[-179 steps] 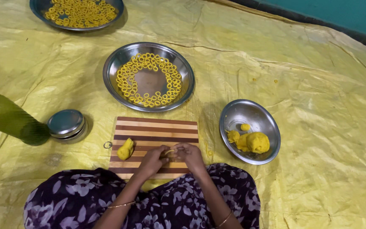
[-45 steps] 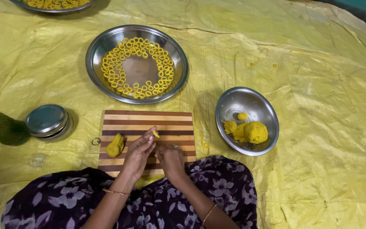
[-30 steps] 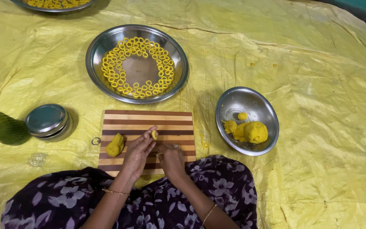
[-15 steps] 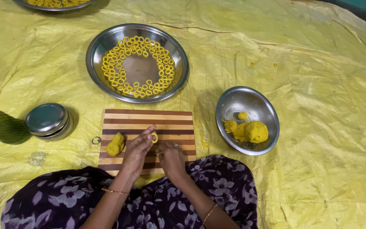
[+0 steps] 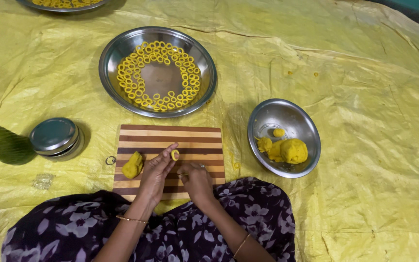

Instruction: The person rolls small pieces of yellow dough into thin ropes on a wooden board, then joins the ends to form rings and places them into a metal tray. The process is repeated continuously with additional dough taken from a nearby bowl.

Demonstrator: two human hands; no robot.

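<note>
Lifting since earlier, left hand point(image 5: 155, 172) pinches dough ring point(image 5: 174, 155).

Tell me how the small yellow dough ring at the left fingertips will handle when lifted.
The dough ring is probably soft and easily squashed, being thin and made from the same dough as the lump on the board. Likely very light. It may sag if pinched at one side by the left hand.
</note>
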